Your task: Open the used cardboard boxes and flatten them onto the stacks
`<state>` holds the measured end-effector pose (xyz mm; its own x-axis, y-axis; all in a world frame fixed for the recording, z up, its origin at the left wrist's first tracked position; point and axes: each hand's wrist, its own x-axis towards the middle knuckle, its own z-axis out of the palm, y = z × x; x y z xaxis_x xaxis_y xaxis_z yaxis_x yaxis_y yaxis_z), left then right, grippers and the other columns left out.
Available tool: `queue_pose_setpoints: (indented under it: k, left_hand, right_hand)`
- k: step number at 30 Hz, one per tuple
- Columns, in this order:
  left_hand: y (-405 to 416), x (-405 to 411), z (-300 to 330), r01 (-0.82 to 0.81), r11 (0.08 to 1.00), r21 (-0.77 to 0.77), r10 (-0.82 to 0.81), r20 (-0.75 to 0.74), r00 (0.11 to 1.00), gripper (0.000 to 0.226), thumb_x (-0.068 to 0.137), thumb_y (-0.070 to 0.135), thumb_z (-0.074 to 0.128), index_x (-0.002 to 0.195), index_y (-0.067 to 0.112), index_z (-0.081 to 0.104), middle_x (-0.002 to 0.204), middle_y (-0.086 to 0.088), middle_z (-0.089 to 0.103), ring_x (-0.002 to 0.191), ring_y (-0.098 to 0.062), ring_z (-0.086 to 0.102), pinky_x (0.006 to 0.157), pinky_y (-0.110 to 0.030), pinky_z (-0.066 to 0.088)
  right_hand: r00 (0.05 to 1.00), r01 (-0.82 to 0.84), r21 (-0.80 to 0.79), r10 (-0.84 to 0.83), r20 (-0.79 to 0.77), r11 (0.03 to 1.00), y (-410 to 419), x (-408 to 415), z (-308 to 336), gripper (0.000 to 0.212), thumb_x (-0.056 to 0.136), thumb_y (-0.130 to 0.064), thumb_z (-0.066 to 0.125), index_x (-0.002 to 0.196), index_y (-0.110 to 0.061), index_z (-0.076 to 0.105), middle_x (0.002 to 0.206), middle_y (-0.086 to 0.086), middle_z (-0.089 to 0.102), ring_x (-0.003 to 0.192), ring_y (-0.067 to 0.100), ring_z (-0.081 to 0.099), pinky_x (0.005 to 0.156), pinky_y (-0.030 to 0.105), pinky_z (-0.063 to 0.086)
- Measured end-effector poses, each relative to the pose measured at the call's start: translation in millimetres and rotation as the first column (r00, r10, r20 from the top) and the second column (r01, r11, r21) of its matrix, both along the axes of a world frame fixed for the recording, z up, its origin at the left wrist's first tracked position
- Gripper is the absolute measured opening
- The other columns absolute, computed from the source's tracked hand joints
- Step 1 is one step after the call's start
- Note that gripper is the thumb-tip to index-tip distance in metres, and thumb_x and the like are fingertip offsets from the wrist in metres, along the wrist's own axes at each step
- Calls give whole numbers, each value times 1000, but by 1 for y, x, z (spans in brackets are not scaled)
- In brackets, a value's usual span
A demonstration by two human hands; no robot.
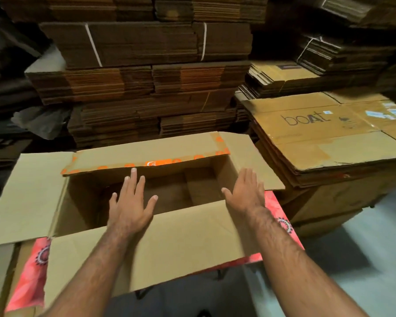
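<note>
Cardboard box (pixel 188 234) is standing open on a pink patterned cloth (pixel 32 277), flaps splayed, orange tape (pixel 160 163) edging its far flap. Left hand (pixel 129 203) and right hand (pixel 246 193) are hovering over the opening, fingers spread, holding nothing. Flattened stack (pixel 325 143), lettered "boat", is lying rightward; bundled stacks (pixel 146 88) are rising behind, tops cut off.

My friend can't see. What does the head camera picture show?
Two bare hands, left hand and right hand, reach with straight fingers over an open brown cardboard box whose far flap carries orange tape. Behind stand tall stacks of flattened brown cardboard; at right, a lower flattened stack printed "boat".
</note>
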<state>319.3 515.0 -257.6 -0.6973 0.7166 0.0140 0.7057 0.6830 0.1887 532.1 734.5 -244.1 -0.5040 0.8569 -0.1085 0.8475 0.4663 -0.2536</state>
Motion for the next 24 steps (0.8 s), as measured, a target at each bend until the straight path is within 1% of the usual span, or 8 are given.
queue_pose_setpoints:
  k: [2, 3, 6, 9, 15, 20, 22, 24]
  left_hand:
    - [0, 0, 0, 5, 1000, -9, -5, 11, 1000, 75, 102, 61, 33, 163, 24, 13, 169, 6, -20, 157, -20, -1, 121, -58, 22]
    - [-1, -1, 0, 7, 1000, -8, -6, 17, 1000, 75, 102, 61, 34, 163, 24, 12, 169, 7, -21, 157, -19, 0, 120, -59, 24]
    - [0, -1, 6, 7, 1000, -2, -7, 44, 999, 75, 102, 58, 37, 164, 25, 9, 168, 9, -23, 157, -18, 1, 118, -60, 28]
    - [0, 1, 9, 2, 1000, -14, -1, 76, 997, 76, 102, 57, 40, 163, 26, 6, 167, 11, -26, 157, -17, -1, 117, -61, 29]
    - [-2, -4, 6, 9, 1000, -12, -8, 81, 997, 78, 102, 59, 37, 163, 25, 2, 167, 10, -25, 157, -14, -4, 118, -56, 27]
    - [-1, -9, -5, 15, 999, -53, -12, 45, 999, 81, 96, 65, 23, 163, 26, 1, 166, 13, -26, 156, -11, -8, 118, -53, 28]
    - [1, -10, -9, 22, 998, -62, -19, 37, 999, 81, 95, 66, 20, 163, 27, -1, 165, 15, -29, 156, -10, -10, 118, -54, 27]
    - [3, -11, -10, 25, 997, -79, -23, 31, 999, 79, 97, 66, 20, 163, 28, -1, 164, 15, -30, 156, -10, -11, 118, -53, 26]
  right_hand:
    - [992, -127, 93, 126, 15, 987, -8, -16, 6, 91, 102, -48, 51, 164, -6, -1, 173, 11, 0, 160, 27, -2, 129, 49, 1]
    - [979, -203, 101, 204, 0, 974, -15, -27, 8, 88, 104, -47, 50, 164, -8, -1, 173, 9, -1, 160, 25, -2, 129, 48, 2]
    - [917, -394, 48, 397, -50, 918, -43, -66, 4, 81, 106, -46, 45, 165, -13, 1, 174, 5, 0, 160, 20, 0, 129, 47, 6]
    - [872, -486, 10, 486, -51, 874, -64, -96, -4, 80, 107, -48, 43, 166, -15, 0, 174, 3, -1, 160, 19, -3, 129, 49, 7]
    - [852, -515, 149, 523, -15, 844, -57, -140, 14, 84, 104, -48, 49, 165, -15, 2, 173, 6, 4, 160, 24, 1, 129, 50, 12]
    - [865, -494, 247, 501, 37, 834, -19, -196, 45, 93, 101, -47, 55, 164, -13, -4, 173, 8, -7, 160, 24, -6, 129, 50, 12]
    - [867, -493, 247, 493, 66, 834, 2, -222, 49, 98, 100, -47, 57, 164, -12, -8, 172, 8, -14, 159, 24, -10, 128, 51, 10]
    - [861, -508, 192, 492, 127, 840, 22, -243, 41, 99, 100, -50, 57, 164, -12, -8, 172, 9, -17, 159, 25, -12, 128, 52, 7]
